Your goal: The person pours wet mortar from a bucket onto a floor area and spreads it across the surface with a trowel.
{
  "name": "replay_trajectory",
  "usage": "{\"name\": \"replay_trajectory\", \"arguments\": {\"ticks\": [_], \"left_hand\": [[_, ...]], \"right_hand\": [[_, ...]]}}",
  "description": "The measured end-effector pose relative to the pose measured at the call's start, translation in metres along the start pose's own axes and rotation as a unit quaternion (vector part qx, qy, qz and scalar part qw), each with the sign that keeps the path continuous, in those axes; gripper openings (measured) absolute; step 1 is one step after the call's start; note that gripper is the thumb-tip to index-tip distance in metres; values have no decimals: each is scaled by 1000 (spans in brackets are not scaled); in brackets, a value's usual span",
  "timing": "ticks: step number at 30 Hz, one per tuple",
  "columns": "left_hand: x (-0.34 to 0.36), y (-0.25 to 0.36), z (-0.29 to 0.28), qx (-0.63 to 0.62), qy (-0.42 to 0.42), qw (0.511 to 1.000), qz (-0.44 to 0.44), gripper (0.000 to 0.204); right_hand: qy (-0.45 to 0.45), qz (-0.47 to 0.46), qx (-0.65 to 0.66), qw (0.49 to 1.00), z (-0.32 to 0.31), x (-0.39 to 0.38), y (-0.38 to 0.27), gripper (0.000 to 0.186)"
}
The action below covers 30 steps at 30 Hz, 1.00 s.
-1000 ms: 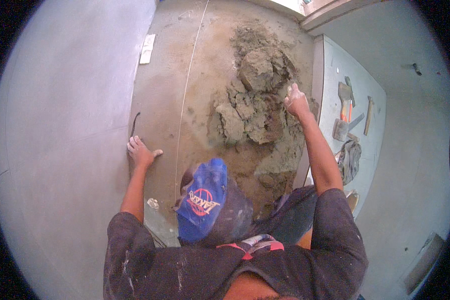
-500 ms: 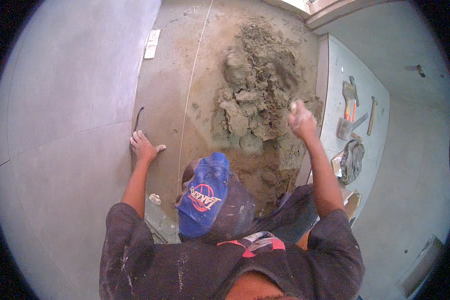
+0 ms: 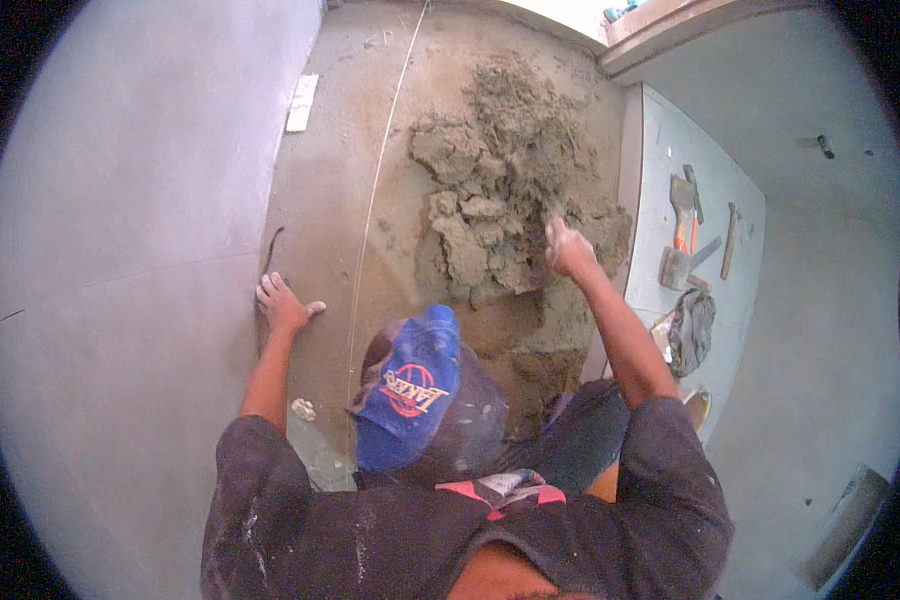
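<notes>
Grey-brown mortar [image 3: 505, 165] surrounds the right hand's [image 3: 570, 250] fingertips (their grip unclear).

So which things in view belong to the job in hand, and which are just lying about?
Part of the job, it seems:
lumpy mortar heap
right hand, apparently closed on a pale handle at the heap
left hand, set down, fingers spread
taut white string, probably

Apparently just lying about:
wooden-handled hammer
mallet
orange-handled tool
crumpled grey bag or cloth

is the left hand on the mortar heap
No, the left hand lies left of the white string, while the mortar heap lies right of it.
</notes>
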State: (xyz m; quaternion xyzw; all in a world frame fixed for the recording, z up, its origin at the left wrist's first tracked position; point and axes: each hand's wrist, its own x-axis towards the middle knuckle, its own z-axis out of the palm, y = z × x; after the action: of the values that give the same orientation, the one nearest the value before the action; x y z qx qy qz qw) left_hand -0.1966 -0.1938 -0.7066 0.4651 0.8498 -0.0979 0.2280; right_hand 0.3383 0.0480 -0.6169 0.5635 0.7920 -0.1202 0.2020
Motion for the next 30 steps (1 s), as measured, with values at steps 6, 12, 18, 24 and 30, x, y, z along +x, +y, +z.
{"name": "replay_trajectory", "arguments": {"ticks": [6, 12, 18, 24, 30], "left_hand": [[-11, -7, -14, -11, 17, 1000, -23, 127], [-1, -4, -9, 8, -23, 999, -28, 128], [-10, 6, -30, -6, -46, 997, -62, 131], [-10, 7, -21, -2, -8, 999, -36, 130], [-10, -1, -17, 1, -6, 1000, -31, 130]], "right_hand": [[24, 90, 69, 993, -90, -31, -44, 47], [198, 50, 60, 977, -87, 63, -15, 32], [34, -36, 23, 998, -19, 57, -91, 41], [70, -47, 48, 995, -13, 10, -97, 36], [56, -72, 135, 987, -95, -39, -122, 33]]}}
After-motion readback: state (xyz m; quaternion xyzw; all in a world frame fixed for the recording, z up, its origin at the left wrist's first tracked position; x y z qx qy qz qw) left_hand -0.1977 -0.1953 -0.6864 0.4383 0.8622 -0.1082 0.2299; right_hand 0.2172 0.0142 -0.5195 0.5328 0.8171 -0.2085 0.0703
